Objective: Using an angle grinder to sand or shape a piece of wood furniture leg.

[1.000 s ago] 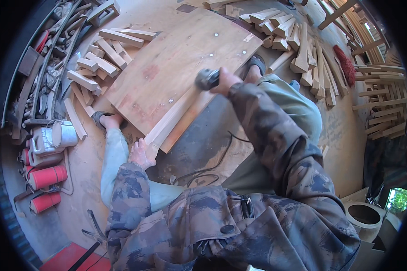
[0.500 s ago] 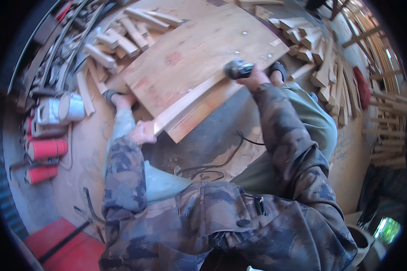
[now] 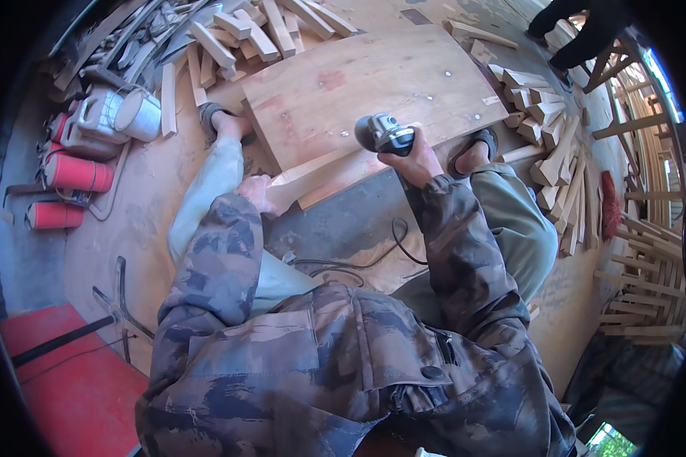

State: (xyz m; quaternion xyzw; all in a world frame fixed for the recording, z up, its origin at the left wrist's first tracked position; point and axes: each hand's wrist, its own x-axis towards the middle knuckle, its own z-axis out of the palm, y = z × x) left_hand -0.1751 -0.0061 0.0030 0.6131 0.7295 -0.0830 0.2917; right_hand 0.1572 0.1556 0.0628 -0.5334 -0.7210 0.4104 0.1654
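Note:
A long pale wooden strip (image 3: 324, 166) lies along the near edge of a big wooden board (image 3: 373, 87) on the floor. My left hand (image 3: 256, 192) is closed on the strip's near end. In my right hand (image 3: 409, 160) is a grey angle grinder (image 3: 383, 134), its head pressed on the strip at the board's edge. The grinder's black cable (image 3: 373, 255) trails back over the floor between my knees. My sandalled feet (image 3: 219, 120) rest at either end of the board.
Heaps of short wood offcuts (image 3: 549, 129) lie right of the board and beyond it (image 3: 236, 34). White jugs (image 3: 114, 114) and red cylinders (image 3: 72, 174) stand at the left. A red mat (image 3: 61, 373) is at lower left. Another person's legs (image 3: 579, 27) show at top right.
The view has shifted so the board sits more central. My right hand has slid the grinder along the strip's edge. My left hand has stayed on the strip's near end.

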